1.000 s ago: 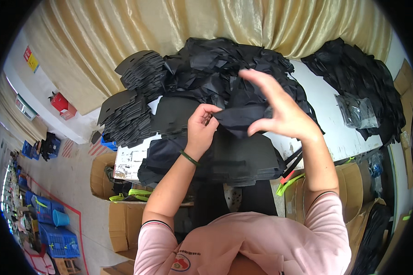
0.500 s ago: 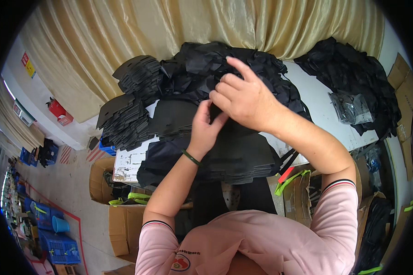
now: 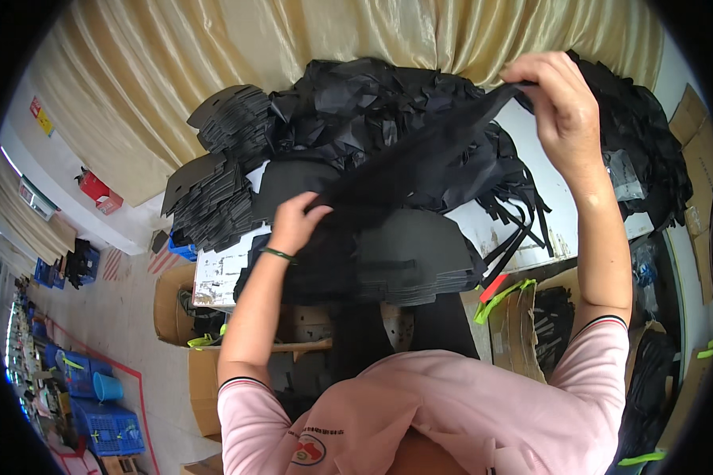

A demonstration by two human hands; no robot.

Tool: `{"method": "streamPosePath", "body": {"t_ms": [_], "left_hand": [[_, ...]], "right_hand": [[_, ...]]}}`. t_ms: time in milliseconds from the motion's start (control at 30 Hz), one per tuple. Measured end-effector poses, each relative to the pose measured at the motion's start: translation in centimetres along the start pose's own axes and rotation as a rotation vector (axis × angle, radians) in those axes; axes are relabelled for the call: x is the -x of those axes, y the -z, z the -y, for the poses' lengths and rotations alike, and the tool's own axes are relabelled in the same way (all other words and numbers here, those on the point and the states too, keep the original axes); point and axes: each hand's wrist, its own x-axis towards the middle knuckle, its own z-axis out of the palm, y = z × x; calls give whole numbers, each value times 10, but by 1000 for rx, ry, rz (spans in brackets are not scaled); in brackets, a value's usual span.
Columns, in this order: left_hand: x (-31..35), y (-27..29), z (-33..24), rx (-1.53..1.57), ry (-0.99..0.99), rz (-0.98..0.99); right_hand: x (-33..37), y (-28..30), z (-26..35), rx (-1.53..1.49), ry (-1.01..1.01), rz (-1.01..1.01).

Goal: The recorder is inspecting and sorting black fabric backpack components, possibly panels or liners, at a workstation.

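A piece of thin black fabric (image 3: 428,142) is stretched slantwise above the table between my two hands. My left hand (image 3: 295,225) pinches its lower left end, with a dark green bangle round the wrist. Higher up and to the right, my right hand (image 3: 561,99) grips the other end, fingers closed over it. Below the cloth lies a stack of flat dark grey panels (image 3: 416,253) with notched edges, at the table's near edge. Behind the cloth rises a heap of black fabric pieces (image 3: 356,99), partly hidden by it.
More stacked dark panels (image 3: 206,198) stand at the table's left. Another black heap (image 3: 642,150) and a clear plastic bag (image 3: 624,176) lie at the right of the white table (image 3: 566,226). Cardboard boxes (image 3: 178,309) stand below the table's near edge. A gold curtain (image 3: 253,39) hangs behind.
My hands, close together before, have moved apart: the right up and to the right, the left down and to the left. The black fabric now spans between them.
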Motion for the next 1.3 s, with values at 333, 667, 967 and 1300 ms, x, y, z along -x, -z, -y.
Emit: {"method": "streamPosePath", "body": {"t_ms": [333, 667, 967, 1300], "left_hand": [[105, 94, 59, -352, 37, -160], [175, 47, 105, -512, 141, -105], [171, 54, 85, -271, 151, 42], [97, 17, -48, -196, -404, 190]], "right_hand": [[186, -67, 33, -472, -335, 506], [213, -70, 57, -461, -204, 886], [193, -115, 98, -754, -35, 1053], [116, -216, 145, -1366, -617, 754]]}}
